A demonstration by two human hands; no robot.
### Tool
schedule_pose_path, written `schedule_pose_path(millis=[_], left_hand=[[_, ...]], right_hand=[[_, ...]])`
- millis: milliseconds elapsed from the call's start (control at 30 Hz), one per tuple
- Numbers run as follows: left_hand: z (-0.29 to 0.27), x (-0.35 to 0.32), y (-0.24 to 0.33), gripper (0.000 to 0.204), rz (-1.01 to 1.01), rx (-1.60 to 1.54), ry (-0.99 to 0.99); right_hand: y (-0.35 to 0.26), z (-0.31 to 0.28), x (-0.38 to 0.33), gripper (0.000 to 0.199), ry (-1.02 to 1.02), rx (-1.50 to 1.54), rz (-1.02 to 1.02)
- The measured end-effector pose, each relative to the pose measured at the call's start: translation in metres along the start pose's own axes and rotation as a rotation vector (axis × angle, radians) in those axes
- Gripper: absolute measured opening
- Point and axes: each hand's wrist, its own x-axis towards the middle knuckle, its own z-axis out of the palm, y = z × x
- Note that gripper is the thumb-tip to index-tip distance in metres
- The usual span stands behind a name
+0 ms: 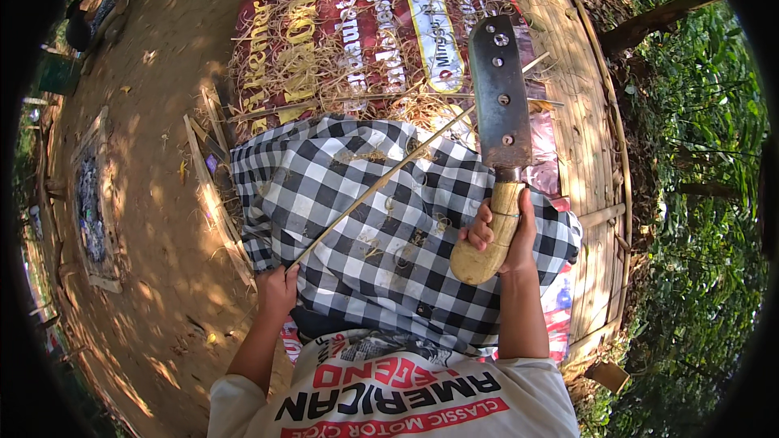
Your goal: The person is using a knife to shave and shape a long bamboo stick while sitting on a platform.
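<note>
Bamboo strip (381, 182) pinched in closed left hand (276, 290); right hand (503, 235) grips cleaver (501, 97) handle. Best shave away from lap.

The right hand (501, 231) wraps the cleaver's wooden handle (493, 235), hiding its middle. The bamboo strip's (381, 182) near end vanishes inside the left hand (277, 290). The checked cloth (381, 235) covers the lap, and straw (324, 73) buries part of the banner (365, 24).

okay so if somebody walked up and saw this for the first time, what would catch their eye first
Most likely the big dark cleaver blade, raised at centre right, its pale wooden handle in the right hand. Next, the black-and-white checked cloth over the lap, crossed by a thin bamboo strip held at its lower end by the left hand.
</note>
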Motion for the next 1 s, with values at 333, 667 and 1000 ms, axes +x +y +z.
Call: schedule_pose_path(millis=[333,667,1000], left_hand=[[-0.001,-0.006,-0.017,0.035,-0.004,-0.004,-0.058],[-0.008,-0.003,-0.026,0.036,-0.056,0.008,-0.160],[-0.016,0.003,-0.026,0.044,-0.119,-0.060,-0.282]], right_hand=[[0.002,-0.013,-0.017,0.074,0.051,-0.049,-0.018],[0.023,-0.004,-0.029,0.073,0.120,-0.075,0.114],[0.041,0.000,-0.029,0.074,0.072,-0.099,0.169]])
